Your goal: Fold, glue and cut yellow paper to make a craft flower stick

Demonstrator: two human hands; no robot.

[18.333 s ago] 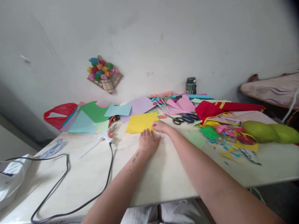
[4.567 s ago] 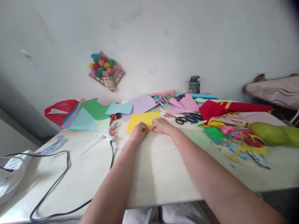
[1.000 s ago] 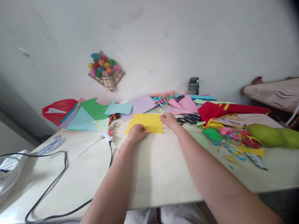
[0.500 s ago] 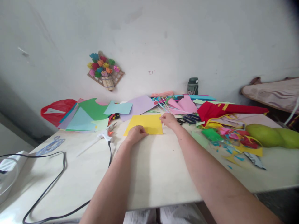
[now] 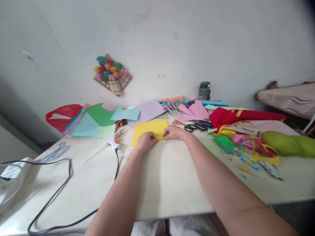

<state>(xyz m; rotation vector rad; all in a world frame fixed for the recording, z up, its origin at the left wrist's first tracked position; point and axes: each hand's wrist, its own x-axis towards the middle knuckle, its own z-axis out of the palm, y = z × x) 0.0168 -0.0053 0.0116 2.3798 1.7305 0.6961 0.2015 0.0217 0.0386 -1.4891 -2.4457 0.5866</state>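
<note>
A sheet of yellow paper lies on the table in front of me, in the middle of the head view. My left hand rests on its near edge, fingers closed in a pinch at the paper. Close beside it, my right hand pinches the same sheet at its near right corner. The fingertips of both hands partly hide that edge. Just right of my right hand lie scissors with dark handles.
A white glue gun with a black cord lies to the left. Coloured paper sheets line the wall side. Paper scraps, red cloth and green fruit are at right. A dark bottle stands behind.
My right hand has come down from the right side of the yellow paper to its near edge, closer to my left hand. My left hand stays at the near edge.
</note>
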